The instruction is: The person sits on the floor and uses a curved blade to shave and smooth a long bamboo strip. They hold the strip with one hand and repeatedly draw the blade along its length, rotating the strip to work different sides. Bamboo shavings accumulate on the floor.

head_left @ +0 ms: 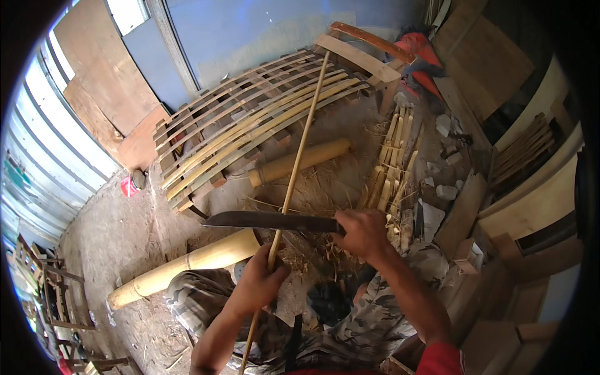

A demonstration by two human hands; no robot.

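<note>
My left hand [259, 279] is closed around a long, thin bamboo strip [302, 140]. The strip slants from my lap up and away to the far side, its far end in front of a wooden board. In my right hand [362, 234] is the handle of a machete [269, 220], its dark blade pointing left. The blade lies across the strip just beyond my left hand; whether it cuts into the strip I cannot tell. By my left knee, a thick bamboo pole [187, 265] rests on the ground.
A low slatted bamboo rack [250, 122] spans the far side, with a second bamboo pole [303, 162] before it. Split bamboo pieces [394, 165] are heaped to the right, near stone rubble [446, 192]. A red can [130, 185] stands left. Shavings litter the dirt floor.
</note>
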